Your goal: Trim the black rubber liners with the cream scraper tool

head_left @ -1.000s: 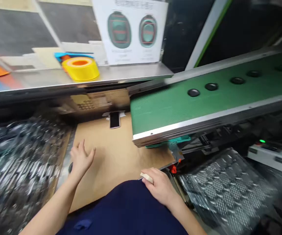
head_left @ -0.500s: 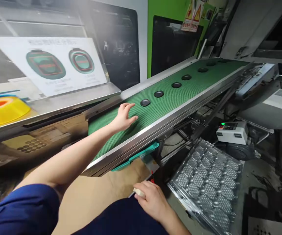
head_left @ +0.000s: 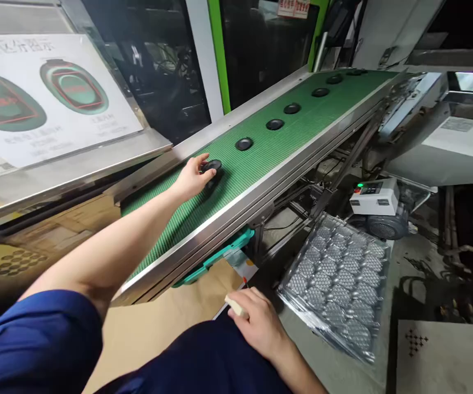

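Note:
My left hand (head_left: 194,175) reaches out over the green conveyor belt (head_left: 261,158) and its fingers close round the nearest black round part (head_left: 213,164). Several more black round parts (head_left: 243,144) lie in a row further up the belt. My right hand (head_left: 257,323) rests low near my lap, fingers curled on a small pale block (head_left: 235,306) with a red-tipped tool (head_left: 245,281) just beyond it.
A stack of clear plastic blister trays (head_left: 337,282) lies on the floor to the right. A white control box (head_left: 374,197) sits under the belt. At left, a steel shelf (head_left: 76,172) carries a printed instruction sheet (head_left: 43,101). Brown cardboard (head_left: 158,328) covers the surface below.
The view swung right and up from the cardboard surface to the belt. My left hand rose from the cardboard onto the belt and closed on the nearest black part. My right hand stayed put.

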`<act>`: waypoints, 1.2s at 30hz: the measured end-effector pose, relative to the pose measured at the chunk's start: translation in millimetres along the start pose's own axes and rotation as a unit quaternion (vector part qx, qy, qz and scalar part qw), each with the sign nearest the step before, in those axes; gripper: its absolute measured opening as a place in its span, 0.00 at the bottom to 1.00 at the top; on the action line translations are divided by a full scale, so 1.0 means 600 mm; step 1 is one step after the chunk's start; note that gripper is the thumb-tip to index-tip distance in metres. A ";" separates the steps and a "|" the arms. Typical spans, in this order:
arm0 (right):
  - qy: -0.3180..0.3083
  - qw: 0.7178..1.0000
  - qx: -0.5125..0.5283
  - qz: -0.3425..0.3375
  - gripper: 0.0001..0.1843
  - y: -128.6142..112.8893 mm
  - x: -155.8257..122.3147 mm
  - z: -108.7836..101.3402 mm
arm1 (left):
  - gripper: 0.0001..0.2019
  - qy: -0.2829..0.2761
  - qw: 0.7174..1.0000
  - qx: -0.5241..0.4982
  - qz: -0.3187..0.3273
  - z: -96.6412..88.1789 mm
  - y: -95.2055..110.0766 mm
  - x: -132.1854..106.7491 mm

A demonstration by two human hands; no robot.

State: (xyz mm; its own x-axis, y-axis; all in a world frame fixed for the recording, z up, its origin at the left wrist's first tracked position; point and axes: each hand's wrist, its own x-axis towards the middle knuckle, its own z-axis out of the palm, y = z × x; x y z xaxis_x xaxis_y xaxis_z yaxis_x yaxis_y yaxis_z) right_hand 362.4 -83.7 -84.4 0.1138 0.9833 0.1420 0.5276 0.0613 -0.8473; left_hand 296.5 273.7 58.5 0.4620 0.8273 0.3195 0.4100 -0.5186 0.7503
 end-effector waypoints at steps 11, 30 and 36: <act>0.102 0.937 0.122 -0.311 0.22 -0.126 0.038 -0.032 | 0.36 -0.407 0.864 -0.287 -0.079 -0.233 0.076 -0.435; -0.194 0.826 -0.090 -0.522 0.28 -0.295 0.083 0.245 | 0.27 0.107 0.579 -0.769 -0.249 -0.296 -0.032 -0.680; -0.186 0.838 -0.086 -0.506 0.30 -0.309 0.085 0.288 | 0.26 0.118 0.560 -0.778 -0.258 -0.323 -0.055 -0.702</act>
State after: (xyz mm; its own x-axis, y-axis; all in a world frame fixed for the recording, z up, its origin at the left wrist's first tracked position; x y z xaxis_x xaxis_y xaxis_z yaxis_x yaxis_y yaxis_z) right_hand 124.7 -15.6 -8.4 -0.7187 0.4294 0.5470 0.3118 0.9021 -0.2984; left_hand -64.3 -15.8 11.1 0.4066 0.8808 -0.2426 -0.8257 0.4679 0.3151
